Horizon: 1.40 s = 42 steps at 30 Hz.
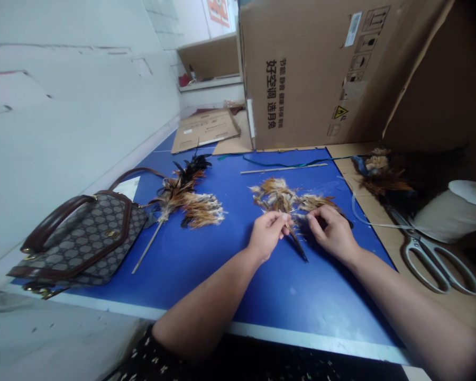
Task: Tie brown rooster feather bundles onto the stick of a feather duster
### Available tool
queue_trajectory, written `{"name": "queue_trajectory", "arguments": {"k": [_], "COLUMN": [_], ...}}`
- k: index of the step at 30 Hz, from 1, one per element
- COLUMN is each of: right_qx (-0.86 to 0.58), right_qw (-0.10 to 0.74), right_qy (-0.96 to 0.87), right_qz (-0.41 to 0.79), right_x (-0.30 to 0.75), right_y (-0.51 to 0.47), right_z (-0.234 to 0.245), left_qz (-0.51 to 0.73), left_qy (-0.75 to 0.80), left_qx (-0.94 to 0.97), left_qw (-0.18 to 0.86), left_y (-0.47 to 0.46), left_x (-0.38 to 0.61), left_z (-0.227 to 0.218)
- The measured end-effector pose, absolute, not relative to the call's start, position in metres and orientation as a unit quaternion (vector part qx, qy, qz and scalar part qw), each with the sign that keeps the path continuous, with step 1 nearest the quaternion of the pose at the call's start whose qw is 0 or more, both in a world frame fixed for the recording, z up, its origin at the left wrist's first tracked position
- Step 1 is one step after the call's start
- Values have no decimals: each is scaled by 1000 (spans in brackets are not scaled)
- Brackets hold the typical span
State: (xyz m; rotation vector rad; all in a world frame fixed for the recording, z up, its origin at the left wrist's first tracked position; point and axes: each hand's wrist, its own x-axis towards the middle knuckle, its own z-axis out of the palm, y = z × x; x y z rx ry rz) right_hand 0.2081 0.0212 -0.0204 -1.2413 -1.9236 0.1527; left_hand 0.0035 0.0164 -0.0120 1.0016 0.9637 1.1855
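Note:
My left hand (266, 233) is closed in a pinch on brown feathers, and a dark-tipped feather (299, 248) points down from its fingertips toward the blue surface. Close beside it, my right hand (333, 231) has thumb and fingertips pressed together. A small pale wisp shows between the hands, too blurred to name. Just beyond the left fingers lies a pile of brown and cream feathers (275, 191). Another feather bunch (315, 202) sits past the right hand. At left, brown and black feathers (182, 193) surround the upper end of a thin stick (146, 247).
A patterned handbag (87, 241) stands on the left of the blue tabletop (206, 264). To the right are scissors (436, 259), a spool of ribbon (456, 211) and more feathers (384, 174). A large cardboard box (309, 79) rises behind. A thin strip (283, 168) lies before it.

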Motion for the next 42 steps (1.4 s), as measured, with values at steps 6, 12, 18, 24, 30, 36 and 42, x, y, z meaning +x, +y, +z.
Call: {"name": "queue_trajectory", "arguments": {"k": [6,12,18,24,30,36,42], "right_qx": [-486,-462,-450,-434,-383,-424,-449], "right_qw": [466,446,420,409,423,461,460], "right_qy": [-734,-752,-768,-775,-794,-758,-715], "right_qz": [89,147,176,209,210,183,274], "right_x": [198,192,192,191,191,193,192], "right_y": [6,1,0,-4,-5,-6,-7], "right_z": [-10,-7,-11,-7,-4,0,4], "left_qz": [496,501,488,482,478,414,389], "left_qy": [409,375,359,353,393,420,392], "left_qx": [426,415,427,446,469,510,571], "left_qw": [636,661,671,666,630,626,608], "left_y": [14,14,13,11,10,4,-3], "left_x": [10,14,12,12,11,11,12], "left_z": [-18,-22,-24,-19,-16,-8,-6]}}
